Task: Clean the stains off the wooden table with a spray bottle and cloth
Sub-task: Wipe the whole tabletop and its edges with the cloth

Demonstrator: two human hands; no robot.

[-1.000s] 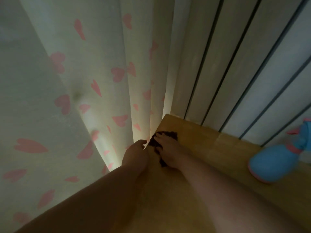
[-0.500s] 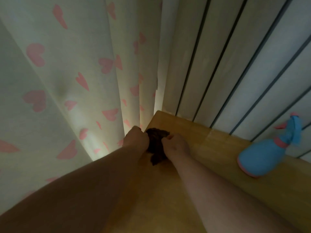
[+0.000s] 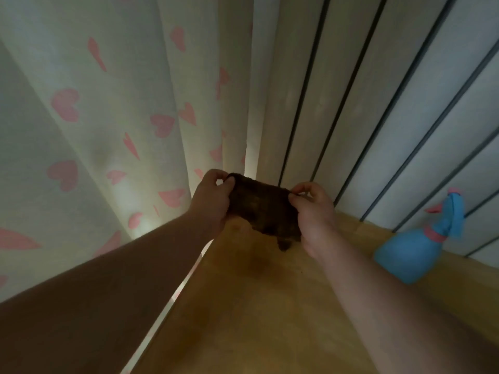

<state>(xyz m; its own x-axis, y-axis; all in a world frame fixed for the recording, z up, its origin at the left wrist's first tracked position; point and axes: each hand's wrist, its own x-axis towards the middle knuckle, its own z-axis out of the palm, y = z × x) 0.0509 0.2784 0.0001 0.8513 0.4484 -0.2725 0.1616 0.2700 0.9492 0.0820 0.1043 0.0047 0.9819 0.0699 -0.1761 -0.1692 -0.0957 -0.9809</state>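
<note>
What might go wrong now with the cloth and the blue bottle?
The left hand and right hand only pinch the cloth at its top corners, so it might slip onto the table. The bottle stands near the right forearm; a sideways swipe may topple it. The curtain hangs at the table's edge; the cloth might smear it.

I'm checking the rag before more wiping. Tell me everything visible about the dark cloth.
The dark brown cloth looks thick and fuzzy. It is held up over the far corner of the wooden table, stretched between both hands: the left hand pinches its upper left edge, the right hand its upper right. A lower corner dangles.
</note>
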